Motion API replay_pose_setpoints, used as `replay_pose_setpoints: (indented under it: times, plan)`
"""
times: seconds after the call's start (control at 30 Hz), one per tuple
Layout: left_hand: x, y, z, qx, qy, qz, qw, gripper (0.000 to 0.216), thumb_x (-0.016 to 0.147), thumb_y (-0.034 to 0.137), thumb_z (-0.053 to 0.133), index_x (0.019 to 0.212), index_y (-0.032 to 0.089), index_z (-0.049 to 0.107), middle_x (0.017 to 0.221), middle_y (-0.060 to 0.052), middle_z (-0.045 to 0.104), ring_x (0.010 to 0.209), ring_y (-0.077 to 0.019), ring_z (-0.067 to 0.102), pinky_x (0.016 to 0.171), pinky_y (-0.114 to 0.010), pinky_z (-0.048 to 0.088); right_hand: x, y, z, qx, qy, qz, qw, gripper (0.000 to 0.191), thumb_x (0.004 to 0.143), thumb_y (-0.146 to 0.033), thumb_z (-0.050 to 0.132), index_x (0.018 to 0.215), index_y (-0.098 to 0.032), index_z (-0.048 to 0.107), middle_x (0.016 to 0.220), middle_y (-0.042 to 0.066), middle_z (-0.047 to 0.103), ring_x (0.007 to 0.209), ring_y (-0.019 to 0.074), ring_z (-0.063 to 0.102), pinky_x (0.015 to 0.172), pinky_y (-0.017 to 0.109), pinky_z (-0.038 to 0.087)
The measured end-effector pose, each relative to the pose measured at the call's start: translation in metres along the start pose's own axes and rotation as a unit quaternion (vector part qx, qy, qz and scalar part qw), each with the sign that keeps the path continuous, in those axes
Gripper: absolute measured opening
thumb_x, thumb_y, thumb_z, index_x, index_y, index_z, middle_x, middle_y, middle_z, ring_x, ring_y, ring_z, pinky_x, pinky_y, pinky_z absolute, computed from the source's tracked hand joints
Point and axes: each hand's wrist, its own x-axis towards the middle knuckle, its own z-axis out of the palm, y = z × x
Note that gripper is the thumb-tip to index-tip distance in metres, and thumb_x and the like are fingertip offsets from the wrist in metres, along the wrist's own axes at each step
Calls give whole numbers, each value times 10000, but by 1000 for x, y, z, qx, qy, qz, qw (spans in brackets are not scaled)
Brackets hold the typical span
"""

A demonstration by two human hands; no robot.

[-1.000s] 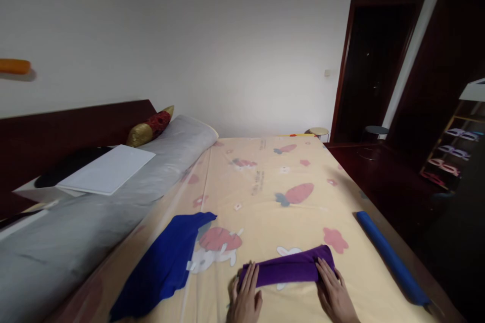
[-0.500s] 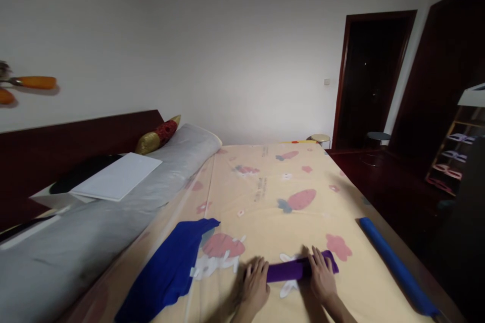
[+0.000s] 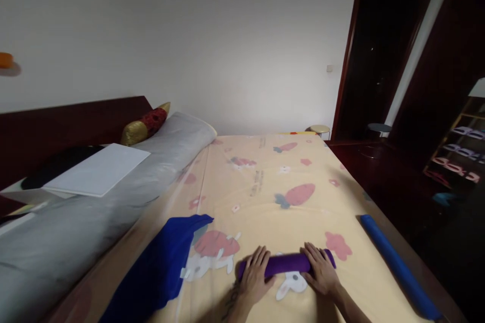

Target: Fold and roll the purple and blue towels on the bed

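Note:
A purple cloth (image 3: pixel 288 264), rolled into a tight cylinder, lies crosswise on the bed near me. My left hand (image 3: pixel 255 273) is curved over its left part, fingers on top and thumb on the near side. Over the right part rests my right hand (image 3: pixel 320 268), held the same way, with the roll's end sticking out beyond it. To the left, a dark blue cloth (image 3: pixel 155 267) with a small white tag lies spread out. Along the right side of the bed is a long blue roll (image 3: pixel 396 262).
The bed sheet (image 3: pixel 261 227) is pale yellow with rabbits and carrots. Grey bedding (image 3: pixel 113 222) carries a white board (image 3: pixel 98 169) and a red-gold cushion (image 3: pixel 146 125) by the headboard (image 3: pixel 71 121). Stools (image 3: pixel 320 129) and a shoe rack (image 3: pixel 460 149) stand beyond.
The purple cloth has become a rounder, fuller roll, and its loose right end has been taken in. Both hands have moved slightly up with it. My view has shifted a little right and down.

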Motion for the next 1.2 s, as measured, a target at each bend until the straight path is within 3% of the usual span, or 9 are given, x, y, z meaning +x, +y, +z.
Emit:
replay_pose_setpoints:
  times: [0.23, 0.6, 0.73, 0.83, 0.93, 1.07, 1.2]
  plan:
    - [7, 2, -2, -8, -23, 4, 1000, 734, 848, 453, 524, 1495, 238, 254, 1591, -31, 219, 1466, -238, 172, 1188, -447, 191, 3, 2, 9, 8, -9, 6, 1000, 668, 907, -492, 419, 1499, -246, 232, 1561, 95, 246, 1434, 290, 249, 1133, 518, 275]
    - [8, 5, -10, 14, -69, -16, 997, 789, 819, 434, 538, 1509, 269, 192, 1599, 6, 173, 1471, -243, 149, 1183, -449, 191, 6, 2, 6, 20, -15, 5, 1000, 668, 905, -564, 404, 1484, -254, 280, 1546, 88, 295, 1417, 285, 294, 1123, 506, 295]
    - [-11, -20, -13, 59, -32, -10, 998, 758, 839, 375, 520, 1506, 298, 169, 1592, 17, 176, 1462, -250, 184, 1166, -461, 215, -9, 14, 11, -20, 35, 19, 999, 643, 919, -533, 410, 1493, -312, 224, 1543, 45, 307, 1405, 286, 319, 1116, 510, 301]
    - [-32, -44, -5, 96, 37, -1, 995, 685, 887, 378, 466, 1501, 315, 168, 1575, 19, 248, 1440, -246, 253, 1157, -431, 220, -25, 22, 17, -55, 86, 65, 993, 610, 944, -470, 382, 1499, -333, 169, 1544, 18, 304, 1410, 272, 311, 1124, 505, 290]
    - [-42, -55, 7, 105, 75, -3, 992, 654, 908, 407, 440, 1498, 307, 177, 1558, 16, 298, 1421, -240, 299, 1149, -402, 225, -33, 22, 18, -53, 92, 88, 990, 591, 950, -449, 364, 1498, -335, 176, 1555, 6, 282, 1425, 250, 278, 1133, 479, 289]
    - [-39, -53, 15, 91, 59, -16, 994, 641, 906, 456, 431, 1490, 272, 241, 1549, 1, 310, 1416, -237, 312, 1137, -407, 257, -31, 18, 15, -21, 61, 112, 992, 581, 942, -488, 349, 1489, -333, 231, 1561, 11, 272, 1436, 249, 248, 1138, 493, 274]
    - [-33, -51, 13, 81, 35, -42, 995, 612, 886, 352, 446, 1475, 267, 304, 1551, -2, 302, 1427, -222, 291, 1133, -414, 279, -26, 12, 6, 9, 28, 143, 989, 580, 930, -503, 334, 1475, -308, 296, 1559, 30, 279, 1443, 248, 230, 1145, 501, 241]
